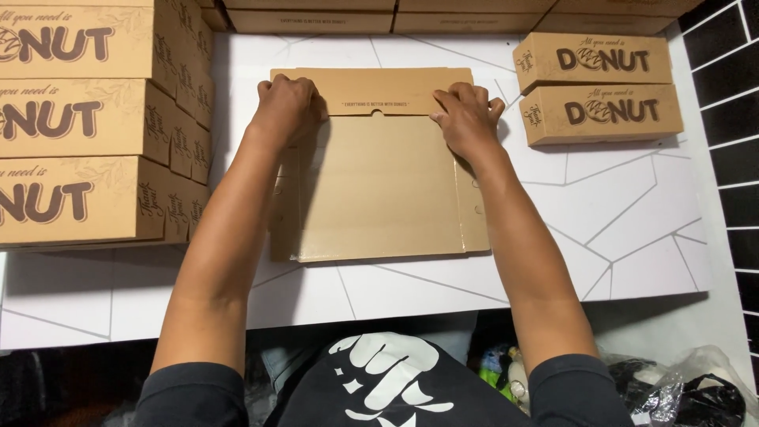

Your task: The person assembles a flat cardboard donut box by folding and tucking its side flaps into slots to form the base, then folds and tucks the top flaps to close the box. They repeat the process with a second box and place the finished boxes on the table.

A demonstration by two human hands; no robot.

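Note:
A flat, unfolded brown cardboard box blank (pixel 379 190) lies on the white table (pixel 617 213) in front of me. My left hand (pixel 286 107) presses on the far left corner of its top flap. My right hand (pixel 466 117) presses on the far right corner of the same flap. Both hands grip the flap's fold line, fingers curled over the card. The side flaps of the blank stick out under my forearms.
A tall stack of assembled brown boxes (pixel 95 119) stands at the left. Two more assembled boxes (pixel 597 87) are stacked at the right. Further boxes (pixel 395 16) line the far edge. Plastic bags (pixel 696 387) lie on the floor at lower right.

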